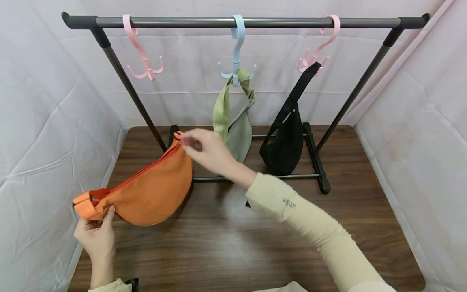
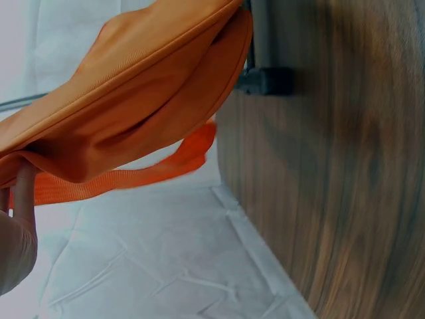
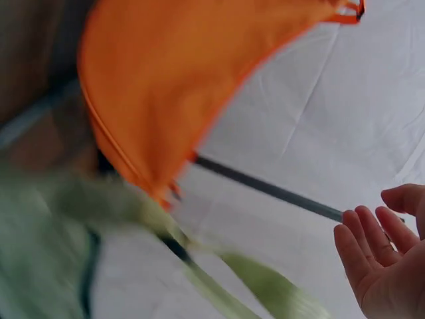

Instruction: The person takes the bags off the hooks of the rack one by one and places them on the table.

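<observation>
The orange bag is held up on a slant over the left part of the brown table, lower than the left pink hook. One end is low and to the left, and the other is higher, near the rack's left leg. A red zip runs along its top edge.

The left hand pinches the low end between thumb and fingers, right by the folded orange strap. The right hand is by the high end. Its fingers are loosely bent, and the right wrist view shows a gap with nothing in them. That view is blurry, so a light touch on the bag could be hard to see.

The bag looks light, soft and floppy, and it should not break. The cloth will likely sag in the middle, so two hands at the two ends, where the strap joins, seem the best hold. The strap looks bendy too and may flop about.

Farther right, a green bag hangs by its strap from the blue hook. A black bag hangs from the right pink hook. All three hooks sit on a dark bar. White cloth walls stand around.
</observation>
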Motion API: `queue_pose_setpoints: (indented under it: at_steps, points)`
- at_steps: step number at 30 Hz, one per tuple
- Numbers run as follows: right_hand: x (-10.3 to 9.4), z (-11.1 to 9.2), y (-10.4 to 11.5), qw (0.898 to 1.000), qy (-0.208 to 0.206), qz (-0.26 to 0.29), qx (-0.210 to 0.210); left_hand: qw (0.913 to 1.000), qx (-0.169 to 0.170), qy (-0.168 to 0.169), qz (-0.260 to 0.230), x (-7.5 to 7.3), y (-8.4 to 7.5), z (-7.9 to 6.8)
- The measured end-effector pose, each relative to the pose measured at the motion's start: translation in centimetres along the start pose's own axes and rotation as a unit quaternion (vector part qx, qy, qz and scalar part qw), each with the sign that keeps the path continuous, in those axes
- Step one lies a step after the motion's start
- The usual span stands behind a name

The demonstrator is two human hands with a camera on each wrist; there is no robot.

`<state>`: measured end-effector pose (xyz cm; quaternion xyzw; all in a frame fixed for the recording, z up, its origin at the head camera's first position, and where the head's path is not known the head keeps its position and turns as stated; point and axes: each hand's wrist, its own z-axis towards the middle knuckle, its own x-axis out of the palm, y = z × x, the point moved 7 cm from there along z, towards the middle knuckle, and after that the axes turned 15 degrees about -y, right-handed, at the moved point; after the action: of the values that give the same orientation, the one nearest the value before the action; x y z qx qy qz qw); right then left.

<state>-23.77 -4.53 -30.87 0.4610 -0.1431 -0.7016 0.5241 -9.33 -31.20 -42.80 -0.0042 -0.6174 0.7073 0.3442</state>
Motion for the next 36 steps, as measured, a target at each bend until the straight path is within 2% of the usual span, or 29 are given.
queue_pose_setpoints:
  at_steps: [4,8,11,14,16,18,20,23,24,25,27,30,34,36]
  points:
    - [1.7,-3.8,-1.9,0.995,0.004,0.08,0.061,0.9994,0.029,-0.02,0.008,-0.7,-1.7,0.5]
    - [4.3,-6.8,-4.4,0.982,0.024,0.131,0.132,0.9986,0.046,-0.023,-0.007,-1.2,-3.0,0.9]
    - [6.3,-8.3,-6.6,0.972,0.027,0.151,0.179,0.998,0.031,-0.024,-0.051,-1.4,-3.5,0.9]
    - [7.9,-9.2,-8.8,0.961,0.014,0.149,0.232,0.9972,0.015,-0.023,-0.069,-1.6,-4.1,0.8]
    - [8.8,-9.6,-10.2,0.95,0.004,0.154,0.272,0.9967,0.007,-0.018,-0.079,-1.7,-4.5,0.8]
    - [9.8,-10.1,-11.4,0.929,0.0,0.18,0.324,0.9966,0.005,-0.012,-0.081,-1.8,-4.9,0.7]
    - [10.7,-10.6,-12.3,0.895,-0.003,0.236,0.379,0.9964,-0.001,-0.007,-0.085,-1.9,-5.2,0.6]
    - [11.8,-11.2,-13.3,0.839,-0.012,0.319,0.44,0.9971,-0.006,0.001,-0.076,-2.0,-5.5,0.5]
    - [12.0,-11.3,-13.6,0.825,-0.017,0.338,0.452,0.9969,-0.013,0.002,-0.077,-2.1,-5.4,0.4]
    - [12.1,-11.4,-13.8,0.817,-0.021,0.351,0.458,0.9969,-0.018,0.001,-0.076,-2.2,-5.2,0.4]
    - [12.1,-11.7,-14.1,0.813,-0.026,0.358,0.459,0.9962,-0.032,-0.004,-0.08,-2.5,-4.8,0.5]
    - [12.1,-12.2,-14.2,0.814,-0.035,0.355,0.459,0.9946,-0.058,-0.012,-0.085,-2.9,-3.9,0.8]
    - [12.0,-12.9,-14.2,0.816,-0.044,0.346,0.461,0.9958,-0.083,-0.016,-0.034,-3.4,-2.4,1.5]
    - [12.0,-13.4,-14.2,0.816,-0.048,0.343,0.464,0.996,-0.089,-0.008,0.009,-3.5,-1.7,1.9]
